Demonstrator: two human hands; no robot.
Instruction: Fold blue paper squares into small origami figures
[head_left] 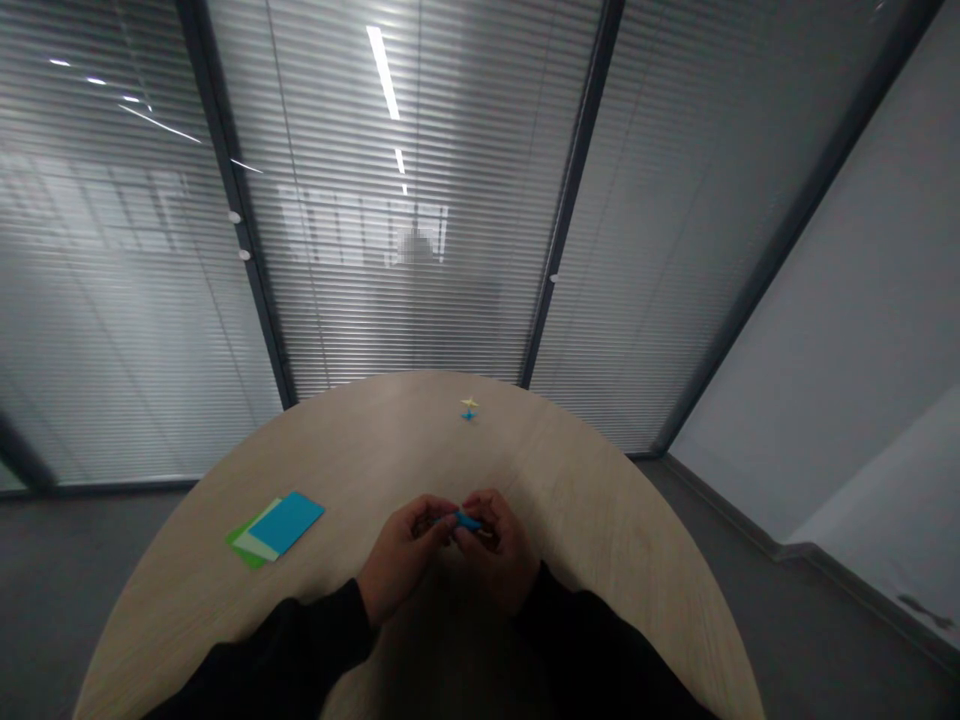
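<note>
Between my two hands, over the near middle of the table, is a small piece of folded blue paper (469, 522). My left hand (409, 550) pinches its left end, thumb and fingertips together. On the other side my right hand (499, 550) grips the paper with thumb and curled fingers. Most of the folded shape is hidden by my fingers, so its exact form does not show. Farther back on the table lie two small folded paper figures, a yellow one (469, 403) and a blue one (469, 415), close together.
A round wooden table (600, 520) fills the lower view. To the left lies a fanned stack of paper sheets, with a blue sheet (286, 523) on top of pale and bright green (244, 545) ones. Glass panels with blinds (420, 320) stand behind; a white wall (847, 400) is at right.
</note>
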